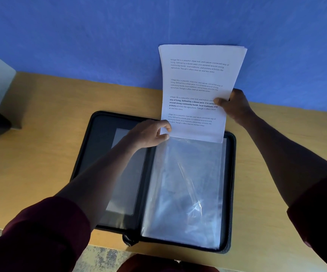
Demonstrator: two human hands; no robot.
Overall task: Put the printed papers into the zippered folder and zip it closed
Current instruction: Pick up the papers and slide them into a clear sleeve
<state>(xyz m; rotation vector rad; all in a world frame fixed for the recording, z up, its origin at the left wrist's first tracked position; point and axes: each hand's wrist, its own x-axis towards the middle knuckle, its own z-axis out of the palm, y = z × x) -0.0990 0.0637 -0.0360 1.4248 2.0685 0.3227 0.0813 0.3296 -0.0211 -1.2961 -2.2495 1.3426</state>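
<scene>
The zippered folder [152, 181] lies open on the bench [41, 154]. At its 1 o'clock, the printed papers [196, 91] stand upright, right hand [235, 107] gripping their 3 o'clock edge, left hand [150, 134] pinching the 7 o'clock corner above the plastic sleeves [186, 189].

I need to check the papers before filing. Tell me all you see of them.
The papers are a thin white stack printed with four text blocks. They stand nearly upright, bottom edge at the top opening of the folder's clear sleeve. The right hand pinches their right edge; the left hand touches the lower left corner.
</scene>
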